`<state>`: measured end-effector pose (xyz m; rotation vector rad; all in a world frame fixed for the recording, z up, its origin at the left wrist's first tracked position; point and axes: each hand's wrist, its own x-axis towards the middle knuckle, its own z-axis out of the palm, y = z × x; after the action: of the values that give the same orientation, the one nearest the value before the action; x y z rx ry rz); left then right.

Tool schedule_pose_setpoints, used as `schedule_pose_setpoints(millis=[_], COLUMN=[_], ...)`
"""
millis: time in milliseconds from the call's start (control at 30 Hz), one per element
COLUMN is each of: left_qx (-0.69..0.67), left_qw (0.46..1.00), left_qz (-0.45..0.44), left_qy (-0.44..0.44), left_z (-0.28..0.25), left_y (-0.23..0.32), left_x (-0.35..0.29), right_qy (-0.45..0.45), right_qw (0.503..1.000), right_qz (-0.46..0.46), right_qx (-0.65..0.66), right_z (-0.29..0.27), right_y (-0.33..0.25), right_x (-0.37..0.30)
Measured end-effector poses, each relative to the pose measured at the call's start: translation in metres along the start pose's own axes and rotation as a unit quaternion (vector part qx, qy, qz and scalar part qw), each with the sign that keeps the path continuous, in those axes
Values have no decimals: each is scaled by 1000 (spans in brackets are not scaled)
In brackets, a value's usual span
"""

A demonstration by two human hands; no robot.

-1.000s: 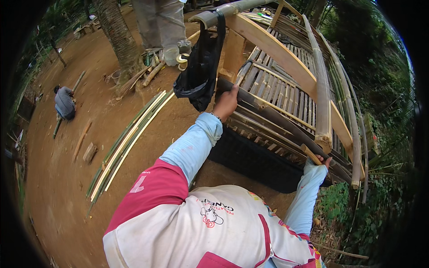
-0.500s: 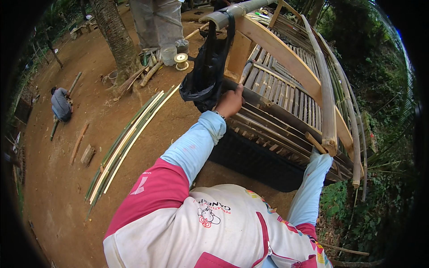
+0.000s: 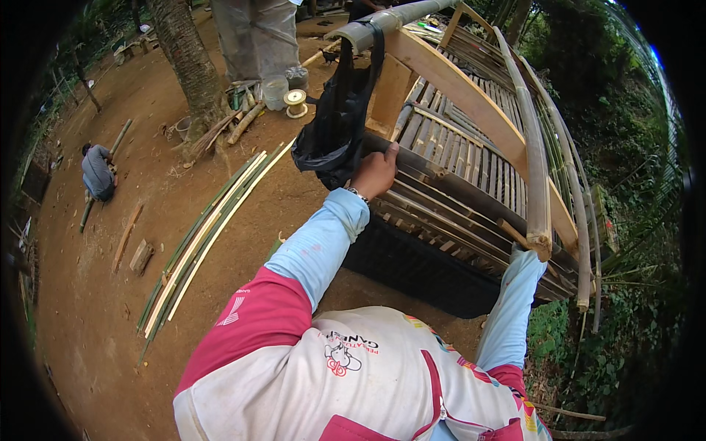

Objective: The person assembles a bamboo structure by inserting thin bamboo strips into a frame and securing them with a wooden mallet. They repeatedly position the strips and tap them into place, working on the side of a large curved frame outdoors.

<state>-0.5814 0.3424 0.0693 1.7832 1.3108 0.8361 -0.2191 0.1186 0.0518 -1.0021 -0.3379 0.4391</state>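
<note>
I stand watching a person at work on a bamboo structure, and with twelve straight ahead of them, the left grip (image 3: 375, 174) is at twelve o'clock, closed on a dark bamboo pole (image 3: 474, 197) with its thumb pointing up against it; the other fingers are mostly out of my sight. That pole slants from twelve toward two o'clock along the near edge of a slatted surface (image 3: 471, 143). The right sleeve (image 3: 515, 294) reaches out at two o'clock, but the right grip is hidden behind the butt end of a pale bamboo pole (image 3: 539, 176), so I cannot tell how far open it is or what it has hold of. A short bamboo piece (image 3: 512, 232) slants just beside that end. A black plastic bag (image 3: 334, 140) hangs at twelve from a thick bamboo pole (image 3: 375, 28), close by the left grip, and a curved wooden board (image 3: 463, 81) runs from there toward one o'clock. Beneath the slats, at one, there is a dark sheet (image 3: 419, 264). Long green and pale strips (image 3: 202, 241) lie on the earth at ten, and beyond them a co-worker (image 3: 98, 173) crouches over a pole. A tree trunk (image 3: 187, 59) stands at eleven, with a spool (image 3: 296, 103) to its right.
</note>
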Motion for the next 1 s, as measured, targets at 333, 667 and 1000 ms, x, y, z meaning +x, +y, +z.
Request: schedule_pose_setpoints(millis=[333,667,1000], left_qx=[-151,-259,-150], left_qw=[979,905,907], left_qz=[-26,-1,55], left_qy=[131,336,391], left_z=[21,34,47], left_y=[-9,-4,-16], left_x=[-17,-22,-4], right_qy=[48,103,234], right_qw=[997,985,947], right_qz=[33,78,53], right_qx=[51,115,215], right_z=[-5,2,38], right_y=[-3,-1,-9], right_x=[11,13,9])
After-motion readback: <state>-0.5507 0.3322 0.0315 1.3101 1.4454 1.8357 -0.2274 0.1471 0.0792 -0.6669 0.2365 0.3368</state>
